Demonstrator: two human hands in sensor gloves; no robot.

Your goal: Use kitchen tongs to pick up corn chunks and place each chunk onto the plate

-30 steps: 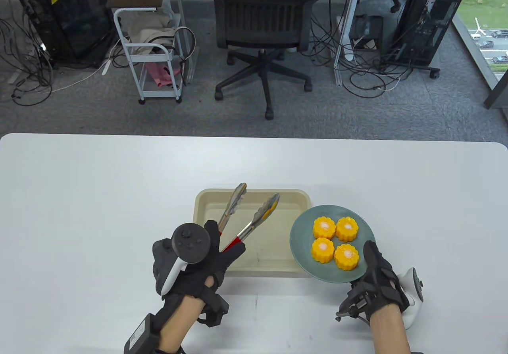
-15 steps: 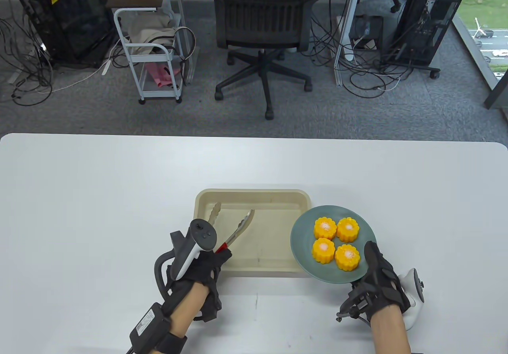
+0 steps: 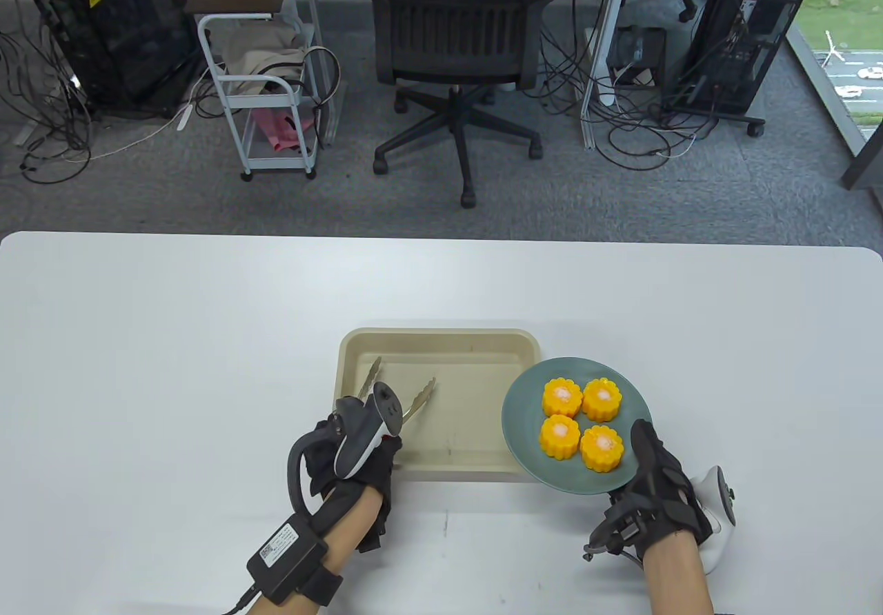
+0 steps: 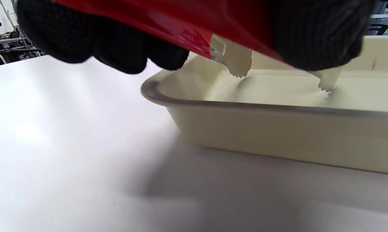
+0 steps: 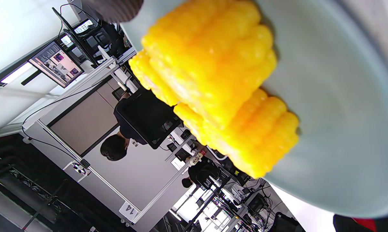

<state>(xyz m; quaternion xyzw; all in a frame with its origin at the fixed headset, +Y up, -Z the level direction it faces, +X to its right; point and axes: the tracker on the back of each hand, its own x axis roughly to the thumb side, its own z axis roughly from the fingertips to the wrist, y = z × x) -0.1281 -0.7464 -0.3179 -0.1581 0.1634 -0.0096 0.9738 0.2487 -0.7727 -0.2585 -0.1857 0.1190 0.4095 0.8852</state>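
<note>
Gripping the kitchen tongs [image 3: 407, 405], your left hand [image 3: 355, 460] sits at the near left corner of the beige tray [image 3: 441, 460]. Your fingers are curled round the red handles, as the left wrist view confirms. The two tong arms stand spread apart, with nothing between them. Both scalloped tips point away from you over the tray floor; the left wrist view shows the right-hand tip at or just above the floor, but contact cannot be confirmed.

Your right hand [image 3: 659, 484] rests at the near right edge of the blue-grey plate [image 3: 524, 436]. The thumb lies along the rim. Whether the other fingers are curled under the plate cannot be determined, because the plate and the glove hide them.

Note the position of the task items:
- Four corn chunks [image 3: 583, 418] stand on end on the plate in a two-by-two group, each just beside its neighbours.
- The plate sits to the right of the tray, its left edge at or overlapping the tray's right rim.
- No chunk is visible in the tray.

The white table [image 3: 172, 332] carries the tray and the plate. An office chair [image 3: 459, 43] stands on the floor beyond the table's far edge.
</note>
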